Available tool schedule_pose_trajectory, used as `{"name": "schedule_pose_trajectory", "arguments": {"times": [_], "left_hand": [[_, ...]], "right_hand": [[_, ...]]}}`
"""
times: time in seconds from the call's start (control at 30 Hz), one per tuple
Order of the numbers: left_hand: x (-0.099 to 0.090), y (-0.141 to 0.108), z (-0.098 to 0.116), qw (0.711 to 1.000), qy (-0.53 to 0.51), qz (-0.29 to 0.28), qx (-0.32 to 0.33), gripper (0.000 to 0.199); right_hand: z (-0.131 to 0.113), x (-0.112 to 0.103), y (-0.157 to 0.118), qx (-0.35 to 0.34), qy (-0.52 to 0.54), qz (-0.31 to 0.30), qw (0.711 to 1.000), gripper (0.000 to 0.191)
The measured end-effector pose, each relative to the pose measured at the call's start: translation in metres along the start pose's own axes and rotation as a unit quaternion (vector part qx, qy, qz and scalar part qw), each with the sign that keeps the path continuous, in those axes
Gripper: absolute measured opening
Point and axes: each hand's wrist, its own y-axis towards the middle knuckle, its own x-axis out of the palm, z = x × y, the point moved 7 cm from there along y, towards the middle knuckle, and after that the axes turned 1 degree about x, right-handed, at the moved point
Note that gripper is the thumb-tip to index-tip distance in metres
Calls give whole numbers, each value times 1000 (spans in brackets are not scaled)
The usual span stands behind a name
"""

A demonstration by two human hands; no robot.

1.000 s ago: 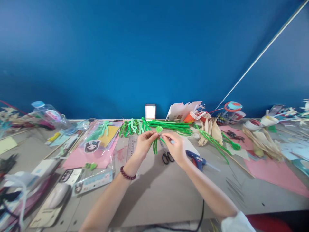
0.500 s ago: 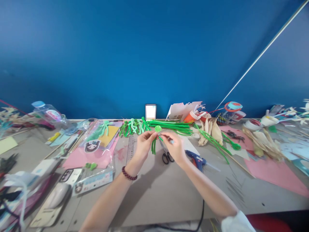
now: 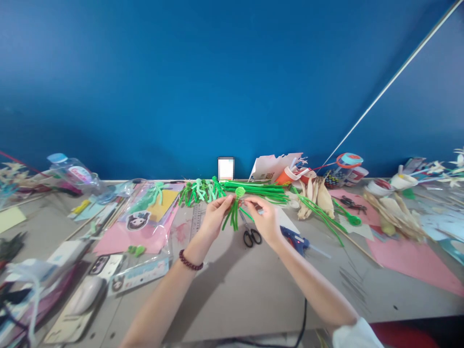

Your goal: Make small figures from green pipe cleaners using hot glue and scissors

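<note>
Between my hands stands a green pipe-cleaner piece (image 3: 235, 216), its lighter coiled round top (image 3: 239, 192) up and several fuzzy stems fanning downward. My left hand (image 3: 216, 215) is closed, pinching it just below the coil from the left side. On the right, my right hand (image 3: 267, 217) is closed too, fingertips pressed together close to the piece; what lies between them is too small to make out. One stem slants toward that hand. Black-handled scissors (image 3: 252, 238) lie on the table under the hands, blades partly hidden behind the right hand.
Green pipe cleaners (image 3: 261, 190) lie in a bundle at the back, beside twisted green shapes (image 3: 203, 189). A blue glue gun (image 3: 295, 240) rests right of my right hand. Left are a clear ruler (image 3: 196, 221) and pink paper (image 3: 126, 238); dried husks (image 3: 319, 198) lie right.
The stems below the coil have fanned out, with more showing apart. My right fingers have shifted slightly right and up, off the stem they were pinching.
</note>
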Motion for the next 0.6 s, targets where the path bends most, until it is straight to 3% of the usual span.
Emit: {"name": "schedule_pose_trajectory", "arguments": {"times": [0.23, 0.47, 0.6], "left_hand": [[1, -1, 5, 998, -61, -30, -11, 23], [5, -3, 9, 998, 55, -17, -3, 24], [7, -4, 8, 998, 66, -9, -1, 24]], "right_hand": [[1, -1, 0, -6, -2, 6, 1000, 14], [-1, -1, 1, -6, -5, 5, 1000, 13], [1, 2, 0, 0, 3, -7, 1000, 14]]}}
